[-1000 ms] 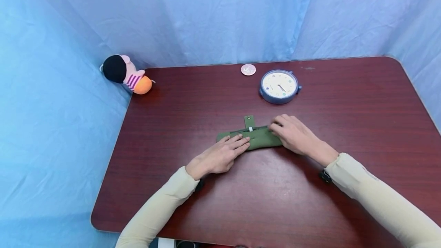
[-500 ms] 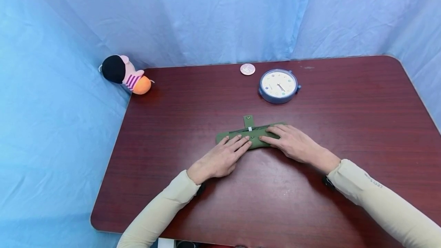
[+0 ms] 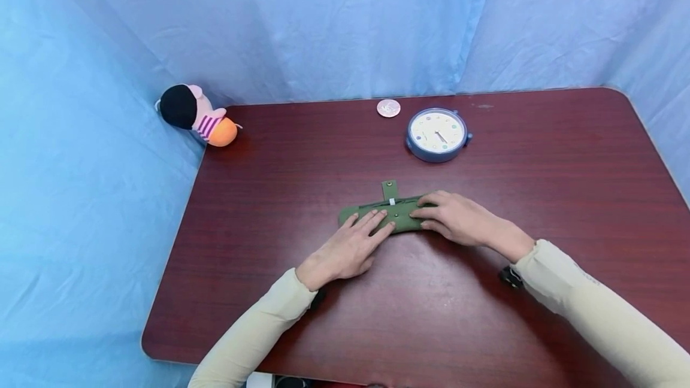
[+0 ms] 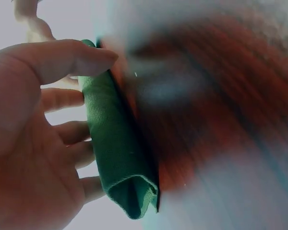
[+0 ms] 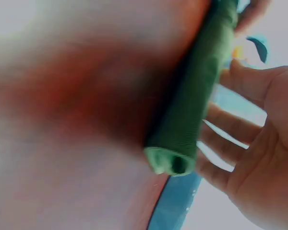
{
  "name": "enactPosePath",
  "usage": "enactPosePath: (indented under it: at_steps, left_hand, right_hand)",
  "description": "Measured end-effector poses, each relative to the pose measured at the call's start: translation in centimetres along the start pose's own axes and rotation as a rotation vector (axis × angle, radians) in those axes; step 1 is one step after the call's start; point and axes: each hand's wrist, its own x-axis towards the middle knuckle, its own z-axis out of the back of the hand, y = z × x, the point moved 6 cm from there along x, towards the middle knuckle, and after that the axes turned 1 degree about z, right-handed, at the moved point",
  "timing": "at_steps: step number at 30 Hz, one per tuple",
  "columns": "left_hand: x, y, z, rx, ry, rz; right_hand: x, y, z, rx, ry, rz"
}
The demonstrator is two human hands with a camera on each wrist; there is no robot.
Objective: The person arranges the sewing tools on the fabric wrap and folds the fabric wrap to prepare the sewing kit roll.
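A long green fabric pouch (image 3: 401,221) lies across the middle of the table, its zipper edge away from me. A short strap (image 3: 389,189) with a metal snap sticks out flat behind it, and a small stud sits on the pouch's front. My left hand (image 3: 347,250) rests with straight fingers on the left half. On the right half lie the fingers of my right hand (image 3: 458,218), lightly bent. Both wrist views show the pouch (image 4: 115,129) rolled or folded at its ends, with fingers (image 5: 230,129) lying against its far side rather than wrapped round it.
A blue-rimmed clock (image 3: 436,135) lies face up behind the pouch. Left of it is a small pale disc (image 3: 388,108). A plush toy (image 3: 196,115) sits at the table's back left corner. Blue curtains (image 3: 350,29) enclose the table (image 3: 269,166).
My right hand's fingers have come down from the pouch's top right edge and spread onto its front. The left hand stays on the left half, shifted slightly. The strap still lies unfastened.
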Motion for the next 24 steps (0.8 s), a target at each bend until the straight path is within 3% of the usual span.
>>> enactPosePath:
  at_steps: [6, 11, 17, 24]
  left_hand:
    - [0.3, 0.2, 0.5, -0.02, -0.023, 0.013]
    - [0.4, 0.2, 0.5, -0.024, -0.014, 0.012]
    - [0.4, 0.2, 0.7, -0.012, -0.05, 0.001]
    - [0.5, 0.4, 0.7, -0.014, -0.069, 0.007]
  right_hand:
    - [3.5, -2.2, 0.3, 0.139, 0.069, -0.227]
    - [6.5, -3.7, 0.0, 0.183, 0.074, -0.338]
    - [9.0, -4.0, -0.8, 0.109, 0.158, -0.388]
    - [9.7, -4.5, -1.5, 0.137, 0.151, -0.416]
